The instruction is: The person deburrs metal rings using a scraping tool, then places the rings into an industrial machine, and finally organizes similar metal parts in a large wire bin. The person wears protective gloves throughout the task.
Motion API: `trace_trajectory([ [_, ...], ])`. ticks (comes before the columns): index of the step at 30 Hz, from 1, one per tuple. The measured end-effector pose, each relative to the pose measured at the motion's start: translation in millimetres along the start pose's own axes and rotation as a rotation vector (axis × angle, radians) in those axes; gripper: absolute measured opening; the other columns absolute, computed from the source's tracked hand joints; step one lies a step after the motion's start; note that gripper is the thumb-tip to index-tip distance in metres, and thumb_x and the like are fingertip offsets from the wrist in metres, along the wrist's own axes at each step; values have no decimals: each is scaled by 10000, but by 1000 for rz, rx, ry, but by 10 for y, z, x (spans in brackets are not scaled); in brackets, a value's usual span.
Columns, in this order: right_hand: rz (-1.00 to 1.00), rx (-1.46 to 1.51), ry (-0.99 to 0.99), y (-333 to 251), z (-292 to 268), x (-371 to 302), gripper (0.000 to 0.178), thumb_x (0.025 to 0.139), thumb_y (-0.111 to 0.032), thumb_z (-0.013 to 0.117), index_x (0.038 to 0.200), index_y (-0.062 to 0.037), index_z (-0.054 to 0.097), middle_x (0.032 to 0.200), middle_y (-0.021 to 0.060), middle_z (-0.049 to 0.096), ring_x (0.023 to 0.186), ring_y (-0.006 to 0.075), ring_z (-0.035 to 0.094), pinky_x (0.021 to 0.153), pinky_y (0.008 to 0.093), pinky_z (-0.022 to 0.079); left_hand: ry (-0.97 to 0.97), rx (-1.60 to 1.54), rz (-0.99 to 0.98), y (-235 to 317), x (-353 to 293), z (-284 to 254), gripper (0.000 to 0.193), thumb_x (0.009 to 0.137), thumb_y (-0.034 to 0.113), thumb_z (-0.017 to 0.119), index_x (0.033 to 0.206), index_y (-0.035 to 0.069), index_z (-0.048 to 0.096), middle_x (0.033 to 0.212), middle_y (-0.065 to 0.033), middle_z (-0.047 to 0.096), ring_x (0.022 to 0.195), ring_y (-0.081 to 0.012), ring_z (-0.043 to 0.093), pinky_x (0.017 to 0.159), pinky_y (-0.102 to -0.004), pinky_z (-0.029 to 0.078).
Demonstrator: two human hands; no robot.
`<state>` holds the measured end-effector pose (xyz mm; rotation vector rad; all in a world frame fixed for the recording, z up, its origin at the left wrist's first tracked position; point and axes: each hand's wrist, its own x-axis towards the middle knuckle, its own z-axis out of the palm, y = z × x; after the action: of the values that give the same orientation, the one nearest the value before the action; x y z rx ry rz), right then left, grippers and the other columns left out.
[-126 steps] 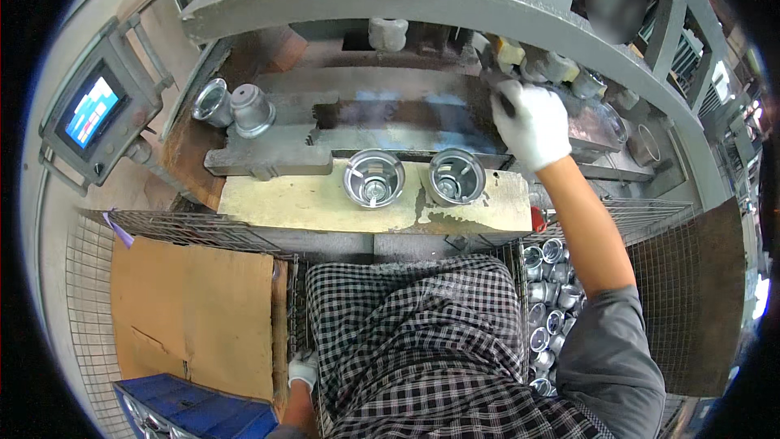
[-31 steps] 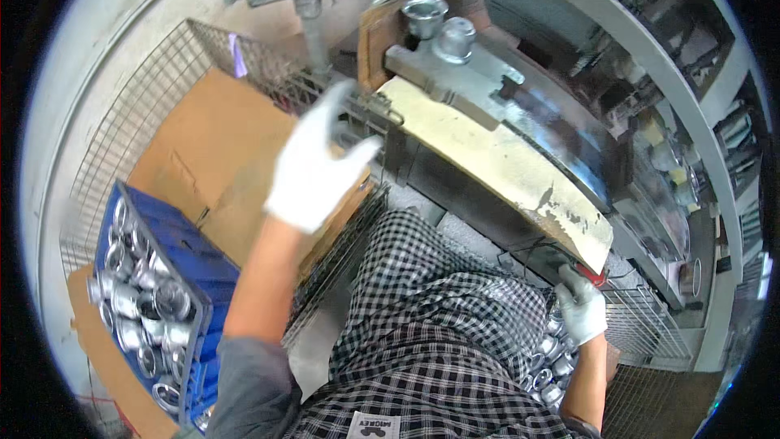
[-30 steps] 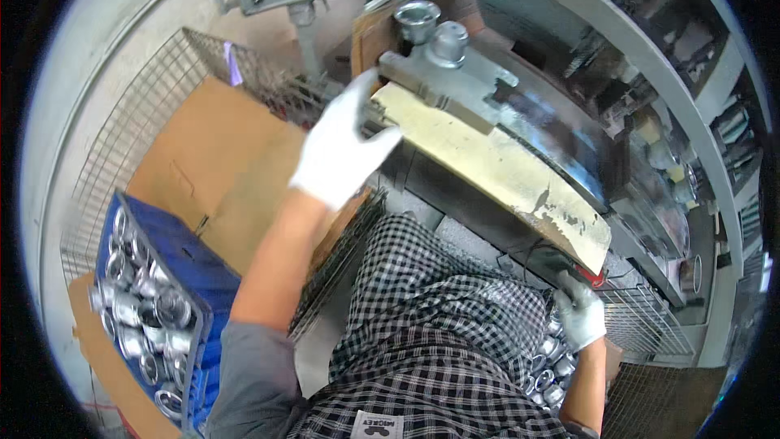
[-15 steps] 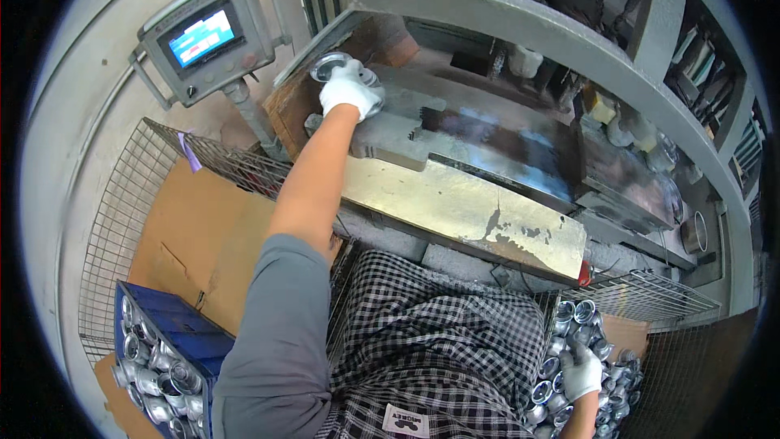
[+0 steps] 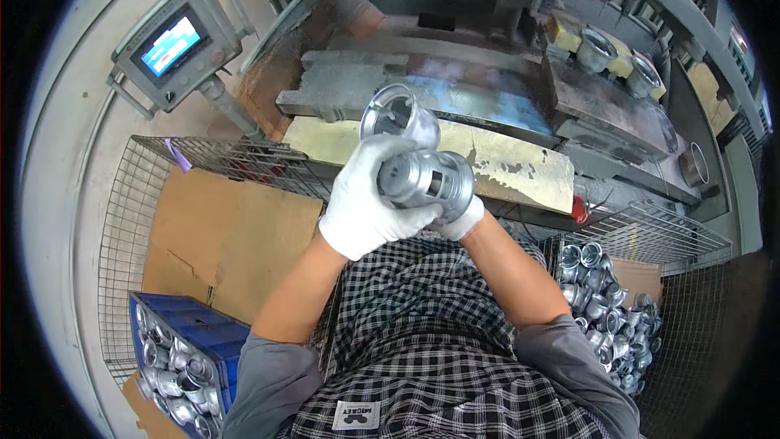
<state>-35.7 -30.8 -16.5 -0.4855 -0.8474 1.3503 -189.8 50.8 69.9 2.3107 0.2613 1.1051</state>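
Two hollow, silver-grey cast metal housings are held up in front of my body. The upper housing (image 5: 422, 124) shows its round open mouth; the lower housing (image 5: 445, 183) lies sideways and has rectangular slots in its wall. My white-gloved left hand (image 5: 366, 199) is wrapped round the lower housing's left side, thumb beneath it. My right hand (image 5: 466, 219), also gloved, presses against the lower housing from behind and below, its fingers mostly hidden. What grips the upper housing is partly covered.
Ahead stands a machine with a pale front ledge (image 5: 520, 164) and two metal cups (image 5: 595, 50) on its right side. A control panel (image 5: 171, 47) is at left. Similar castings fill a blue bin (image 5: 195, 333) at lower left and a wire basket (image 5: 678, 236) at right.
My left hand has come back from the machine's left side with metal housings. The right hand has left the castings at right and joined it. The view has shifted.
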Motion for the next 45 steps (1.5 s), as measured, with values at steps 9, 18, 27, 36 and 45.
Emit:
trace_trajectory([
  [9,356,-473,613,-365,-46,55,473,985,-269,610,1340,36,546,906,126,698,669,216,662,576,312,549,-181,431,-259,-1027,-108,-473,294,771,204,819,1018,79,721,1030,-95,667,928,-281,677,812,-350,552],
  [18,319,-246,804,138,182,790,483,971,-279,654,1399,-147,473,1093,135,652,828,263,686,682,412,596,-166,769,-84,-1704,-125,-786,170,766,124,707,934,126,731,1312,-88,620,1071,-315,653,913,-454,528],
  [27,302,-272,727,258,329,795,722,979,-366,662,1521,-11,341,1281,200,630,1082,376,670,890,449,572,-58,777,-205,-1684,-303,-545,440,707,36,672,1138,120,657,1446,-196,510,1128,-402,621,937,-480,528],
  [36,213,-650,901,-1021,-108,-991,662,1003,-253,623,1546,5,346,1190,205,680,933,252,721,801,347,590,49,534,-213,-1162,17,-778,768,729,-33,658,1463,101,476,1522,-215,432,1361,-392,485,1132,-431,420],
  [45,116,-1684,1115,-2614,-866,-442,735,900,-415,668,1498,-51,444,1293,277,635,1212,385,623,1015,389,479,-114,371,-117,-445,1631,431,571,921,359,687,1390,61,556,1223,-204,645,1106,-354,647,971,-427,511],
])
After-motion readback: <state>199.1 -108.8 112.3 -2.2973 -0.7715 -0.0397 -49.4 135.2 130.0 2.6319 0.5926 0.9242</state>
